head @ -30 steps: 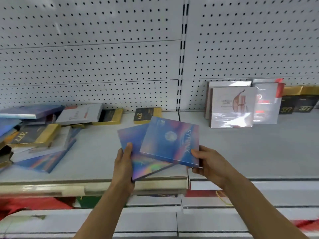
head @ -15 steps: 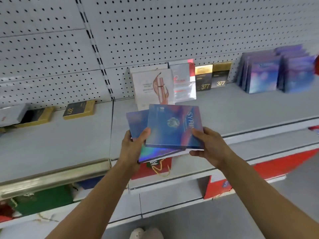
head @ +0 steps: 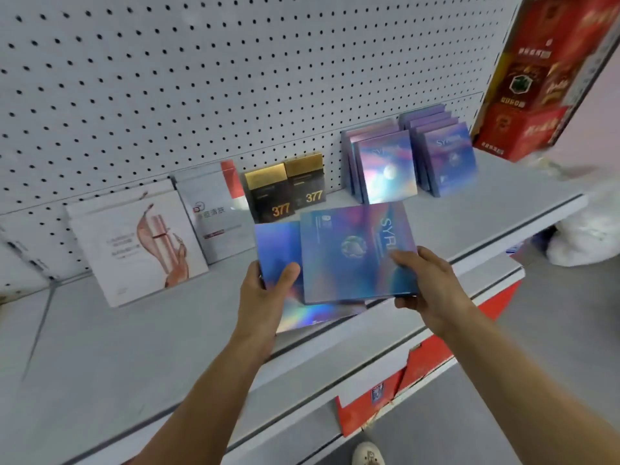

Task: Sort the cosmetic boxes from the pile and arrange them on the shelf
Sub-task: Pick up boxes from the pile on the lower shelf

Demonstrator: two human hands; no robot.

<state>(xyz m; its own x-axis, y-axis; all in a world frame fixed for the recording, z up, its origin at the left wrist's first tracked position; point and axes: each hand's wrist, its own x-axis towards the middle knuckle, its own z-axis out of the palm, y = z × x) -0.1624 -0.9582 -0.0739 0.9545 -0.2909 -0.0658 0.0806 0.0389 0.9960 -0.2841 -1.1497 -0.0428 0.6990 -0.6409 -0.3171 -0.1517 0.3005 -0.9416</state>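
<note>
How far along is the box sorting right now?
Done: white boxes, two black-and-gold boxes and two rows of holographic blue boxes stand against the pegboard. In hand: the left hand and right hand hold two more blue boxes. Left: standing these with the blue rows; the pile is out of view.

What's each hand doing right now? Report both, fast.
Left hand: grips the lower holographic box, thumb on top.
Right hand: grips the upper blue box at its right corner.

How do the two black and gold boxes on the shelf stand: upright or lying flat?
Upright: both black and gold boxes stand side by side against the pegboard.
</note>
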